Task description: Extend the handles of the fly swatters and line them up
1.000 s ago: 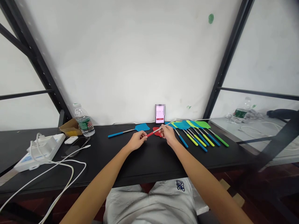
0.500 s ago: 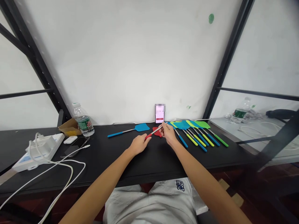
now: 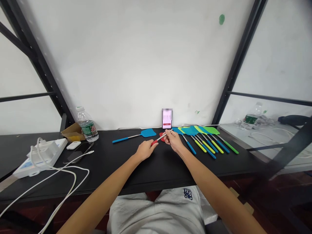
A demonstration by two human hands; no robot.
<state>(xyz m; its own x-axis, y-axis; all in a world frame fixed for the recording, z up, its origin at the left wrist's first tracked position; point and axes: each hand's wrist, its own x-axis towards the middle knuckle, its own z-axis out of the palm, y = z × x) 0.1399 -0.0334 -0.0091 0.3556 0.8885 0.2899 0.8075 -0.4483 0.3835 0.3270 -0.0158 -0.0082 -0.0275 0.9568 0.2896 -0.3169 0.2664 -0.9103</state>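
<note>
My left hand (image 3: 144, 150) is closed round the red handle of a red fly swatter (image 3: 157, 139). My right hand (image 3: 172, 139) pinches that swatter's thin metal rod, and its red head lies partly hidden behind my fingers. A blue fly swatter (image 3: 136, 136) lies flat on the black table (image 3: 151, 169) just left of my hands. To the right, several swatters (image 3: 204, 138) with blue, yellow and green heads and handles lie side by side in a row.
A phone (image 3: 167, 119) leans against the white wall behind my hands. At the left are a water bottle (image 3: 86, 125), a small cardboard box (image 3: 72, 132), another phone (image 3: 77, 152), a white charger (image 3: 39, 156) and white cables (image 3: 60, 182). Black frame posts stand at both sides.
My right hand has slid a little left along the metal rod toward my left hand. My left hand has shifted its grip on the red handle.
</note>
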